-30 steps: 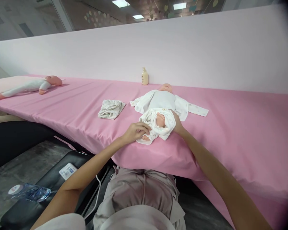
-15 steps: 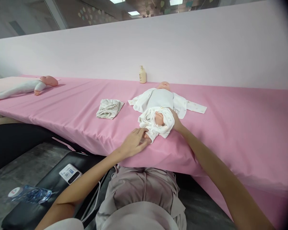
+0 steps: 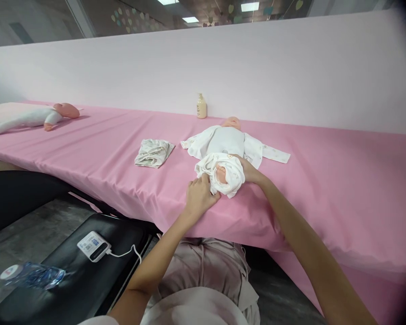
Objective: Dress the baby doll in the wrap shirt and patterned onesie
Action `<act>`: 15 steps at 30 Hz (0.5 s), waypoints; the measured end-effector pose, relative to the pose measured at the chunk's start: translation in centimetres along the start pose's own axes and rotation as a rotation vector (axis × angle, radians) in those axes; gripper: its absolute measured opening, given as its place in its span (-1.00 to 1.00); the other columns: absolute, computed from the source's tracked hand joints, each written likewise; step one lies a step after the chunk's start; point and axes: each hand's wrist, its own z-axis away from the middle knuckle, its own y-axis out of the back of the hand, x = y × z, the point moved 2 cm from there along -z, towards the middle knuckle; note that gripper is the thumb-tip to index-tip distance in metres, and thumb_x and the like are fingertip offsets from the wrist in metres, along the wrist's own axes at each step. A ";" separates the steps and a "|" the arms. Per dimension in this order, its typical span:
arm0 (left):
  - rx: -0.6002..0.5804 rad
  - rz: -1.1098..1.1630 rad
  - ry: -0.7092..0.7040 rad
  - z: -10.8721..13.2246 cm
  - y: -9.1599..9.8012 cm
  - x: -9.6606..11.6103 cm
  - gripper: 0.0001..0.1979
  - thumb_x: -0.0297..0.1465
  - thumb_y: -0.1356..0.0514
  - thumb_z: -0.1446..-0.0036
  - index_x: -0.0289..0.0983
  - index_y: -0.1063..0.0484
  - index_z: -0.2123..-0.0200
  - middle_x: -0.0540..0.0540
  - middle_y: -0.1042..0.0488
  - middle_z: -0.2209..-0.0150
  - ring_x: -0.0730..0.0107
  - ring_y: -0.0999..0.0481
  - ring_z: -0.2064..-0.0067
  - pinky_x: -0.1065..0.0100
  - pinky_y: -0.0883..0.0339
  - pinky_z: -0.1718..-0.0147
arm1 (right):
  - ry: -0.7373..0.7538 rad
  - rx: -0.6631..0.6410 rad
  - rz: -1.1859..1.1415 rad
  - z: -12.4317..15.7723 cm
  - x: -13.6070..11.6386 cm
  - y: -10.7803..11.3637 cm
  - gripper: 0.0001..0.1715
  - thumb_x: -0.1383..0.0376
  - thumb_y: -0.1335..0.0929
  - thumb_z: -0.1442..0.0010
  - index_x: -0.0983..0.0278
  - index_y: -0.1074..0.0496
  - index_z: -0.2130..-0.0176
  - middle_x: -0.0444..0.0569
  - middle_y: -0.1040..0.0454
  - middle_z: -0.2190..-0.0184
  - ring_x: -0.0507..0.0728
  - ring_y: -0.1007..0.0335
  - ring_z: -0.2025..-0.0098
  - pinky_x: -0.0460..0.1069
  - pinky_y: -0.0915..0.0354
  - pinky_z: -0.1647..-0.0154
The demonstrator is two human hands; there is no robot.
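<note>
My left hand (image 3: 199, 197) lies on the pink bench (image 3: 325, 180) at the near end of the baby doll (image 3: 225, 143), fingers loosely curled against the bunched white trousers (image 3: 223, 174); I cannot tell whether they pinch the cloth or only press on it. My right hand (image 3: 248, 169) is on the far side of the same bundle, fingers wrapped into the fabric by the doll's hip and closed on it.

The doll lies on its back near the front edge of the bench, head toward the wall. Its patterned white jacket (image 3: 257, 151) is spread open under it, one sleeve stretched flat to my right. One bare foot (image 3: 220, 174) pokes out of the gathered trouser leg; the other foot is hidden by my left hand or the cloth.

As I judge it, the trousers are only partly on: rumpled around the lower legs, not drawn up to the waist, and the jacket is unfastened. Smoothing and closing remain.

A folded patterned cloth (image 3: 154, 153) sits to the left, a lotion bottle (image 3: 200, 107) stands at the wall, and a second doll (image 3: 34, 116) lies far left.
</note>
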 end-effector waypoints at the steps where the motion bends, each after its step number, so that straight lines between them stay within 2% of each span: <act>1: 0.014 -0.004 -0.003 -0.1 0.0 -0.1 -0.66 -0.20 -0.17 0.01 -0.29 -0.22 0.24 -0.15 -0.47 0.38 0.09 -0.47 0.35 0.22 -0.20 0.38 | -0.025 -0.006 -0.017 0.1 0.1 0.1 -0.22 0.12 -0.49 0.08 0.22 -0.30 -0.10 0.06 -0.35 -0.09 0.29 -0.25 -0.13 0.20 -0.22 -0.14; 4: 0.107 -0.009 -0.008 -0.2 0.7 -1.2 -0.74 -0.34 -0.16 0.00 -0.27 -0.26 0.21 -0.08 -0.45 0.43 0.15 -0.46 0.37 0.23 -0.18 0.33 | -0.060 -0.001 -0.090 0.0 0.2 0.3 -0.35 0.18 -0.46 0.06 0.18 -0.36 -0.04 0.00 -0.38 -0.06 0.27 -0.23 -0.15 0.20 -0.18 -0.18; 7: 0.245 -0.024 0.011 -0.3 2.1 -2.5 -0.80 -0.46 -0.12 0.00 -0.22 -0.34 0.23 -0.06 -0.45 0.43 0.21 -0.44 0.35 0.26 -0.16 0.34 | -0.073 0.067 -0.191 -0.3 -0.1 0.4 -0.51 0.24 -0.44 0.06 0.18 -0.43 0.07 -0.03 -0.43 0.01 0.24 -0.30 -0.09 0.18 -0.18 -0.18; 9: 0.281 0.016 0.011 -0.5 2.9 -3.0 -0.80 -0.49 -0.11 -0.01 -0.20 -0.36 0.24 -0.07 -0.46 0.34 0.23 -0.44 0.32 0.31 -0.14 0.40 | -0.076 0.164 -0.281 -0.4 -0.7 0.4 -0.59 0.24 -0.42 0.05 0.20 -0.43 0.13 0.00 -0.47 0.08 0.23 -0.36 -0.02 0.16 -0.25 -0.11; 11: 0.265 0.113 -0.003 -0.9 3.2 -3.0 -0.79 -0.50 -0.10 -0.01 -0.19 -0.36 0.24 -0.06 -0.46 0.28 0.28 -0.43 0.30 0.35 -0.13 0.44 | -0.040 0.346 -0.285 0.0 -1.5 0.4 -0.70 0.20 -0.35 -0.04 0.22 -0.41 0.19 0.02 -0.49 0.20 0.22 -0.41 0.08 0.15 -0.32 0.00; 13: 0.240 0.227 -0.014 -1.3 3.3 -2.7 -0.80 -0.51 -0.09 0.00 -0.20 -0.34 0.25 -0.03 -0.45 0.27 0.31 -0.43 0.30 0.38 -0.16 0.43 | 0.094 0.545 -0.085 0.7 -2.6 0.1 -0.78 0.16 -0.28 -0.13 0.23 -0.39 0.26 0.03 -0.48 0.32 0.20 -0.42 0.20 0.16 -0.33 0.10; 14: 0.234 0.278 -0.017 -1.5 3.2 -2.5 -0.80 -0.51 -0.10 0.02 -0.21 -0.33 0.26 -0.03 -0.44 0.28 0.31 -0.43 0.29 0.38 -0.19 0.41 | 0.217 0.591 0.072 1.1 -3.4 -0.2 -0.78 0.14 -0.25 -0.15 0.22 -0.39 0.31 0.03 -0.46 0.38 0.19 -0.41 0.27 0.16 -0.32 0.15; 15: 0.232 0.321 -0.020 -1.6 3.1 -2.3 -0.80 -0.51 -0.10 0.02 -0.21 -0.33 0.27 -0.02 -0.44 0.28 0.31 -0.43 0.28 0.38 -0.22 0.39 | 0.360 0.582 0.236 1.5 -4.1 -0.8 -0.77 0.13 -0.25 -0.15 0.21 -0.38 0.37 0.01 -0.44 0.43 0.18 -0.38 0.34 0.15 -0.30 0.21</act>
